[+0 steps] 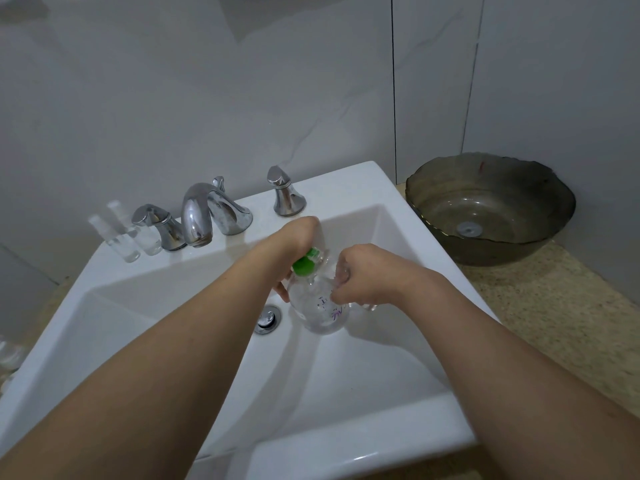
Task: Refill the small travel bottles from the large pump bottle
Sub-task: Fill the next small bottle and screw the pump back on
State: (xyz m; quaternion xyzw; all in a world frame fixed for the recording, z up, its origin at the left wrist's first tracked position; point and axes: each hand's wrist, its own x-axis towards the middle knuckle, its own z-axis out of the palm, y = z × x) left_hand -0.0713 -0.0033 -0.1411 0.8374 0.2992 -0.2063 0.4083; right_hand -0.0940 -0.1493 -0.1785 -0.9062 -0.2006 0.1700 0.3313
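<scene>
Single view, head-worn, wide-angle. Looks forward and steeply down from above the white sink, close enough that both forearms run in from the lower corners toward frame centre. Faces the tiled wall, which fills the upper half. Tap sits left of centre; dark glass bowl at right edge. Straight lines bow near the borders.

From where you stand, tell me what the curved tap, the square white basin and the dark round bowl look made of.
Curved tap: polished chrome-like metal, mirror reflections. Square white basin: probably glazed ceramic, glossy with soft highlights. Dark round bowl: seemingly smoky tinted glass, translucent, wavy rim.
</scene>
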